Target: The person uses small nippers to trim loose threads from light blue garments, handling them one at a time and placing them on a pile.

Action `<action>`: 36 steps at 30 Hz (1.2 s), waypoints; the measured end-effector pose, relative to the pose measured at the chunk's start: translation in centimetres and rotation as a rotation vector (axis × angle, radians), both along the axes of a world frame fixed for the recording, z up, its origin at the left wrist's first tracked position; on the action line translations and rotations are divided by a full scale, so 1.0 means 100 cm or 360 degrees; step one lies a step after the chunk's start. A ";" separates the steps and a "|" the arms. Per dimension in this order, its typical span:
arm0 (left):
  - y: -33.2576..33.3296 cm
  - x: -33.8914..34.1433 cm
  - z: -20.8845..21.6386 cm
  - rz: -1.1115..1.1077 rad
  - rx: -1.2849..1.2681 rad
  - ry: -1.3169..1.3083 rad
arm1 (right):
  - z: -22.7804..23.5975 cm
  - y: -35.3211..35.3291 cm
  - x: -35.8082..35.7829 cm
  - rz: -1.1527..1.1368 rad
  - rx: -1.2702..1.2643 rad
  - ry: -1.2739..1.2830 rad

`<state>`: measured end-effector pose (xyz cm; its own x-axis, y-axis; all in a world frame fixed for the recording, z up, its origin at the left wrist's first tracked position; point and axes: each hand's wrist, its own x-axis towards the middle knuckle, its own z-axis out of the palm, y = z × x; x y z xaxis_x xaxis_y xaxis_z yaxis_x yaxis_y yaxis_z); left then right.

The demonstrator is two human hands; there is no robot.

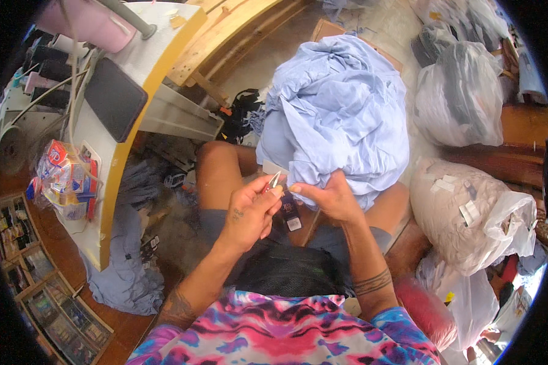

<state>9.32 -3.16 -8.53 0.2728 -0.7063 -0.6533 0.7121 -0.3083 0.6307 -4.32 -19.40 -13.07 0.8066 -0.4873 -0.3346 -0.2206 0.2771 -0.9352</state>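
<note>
A big heap of light blue cloth point(341, 103) lies bunched over my lap, its near edge hanging toward me. My right hand point(335, 198) is closed on that near edge, thumb pointing left. Just left of it, my left hand point(252, 210) is wrapped around small thread snips point(274, 182), red at the grip, with two pointed metal blades sticking up. The blade tips are close to the cloth's edge; I cannot tell whether they touch it. Most of the snips' handle is hidden inside my fingers. Below, between my legs, hangs a dark tag point(291, 216) with a white end.
At left stands a yellow-edged white table point(137, 64) bearing a dark phone point(115, 98) and a colourful plastic packet point(70, 179). Blue garments point(125, 267) lie beneath it. Stuffed plastic bags point(460, 94) and a bag of beige cloth point(469, 216) line the right side.
</note>
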 end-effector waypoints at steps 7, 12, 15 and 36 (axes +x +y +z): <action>-0.008 -0.019 -0.009 0.0009 -0.0026 0.0182 | -0.010 0.024 -0.013 -0.0290 0.0172 -0.0002; -0.006 -0.027 -0.009 0.0095 -0.0012 0.0077 | -0.017 0.040 -0.015 -0.0591 0.0569 -0.0003; -0.007 -0.030 -0.008 0.0100 -0.0034 0.0031 | -0.016 0.047 -0.007 -0.0737 0.0686 -0.0117; 0.004 -0.040 -0.017 0.0487 -0.0187 0.0346 | -0.011 0.063 -0.011 -0.0683 0.0470 0.0023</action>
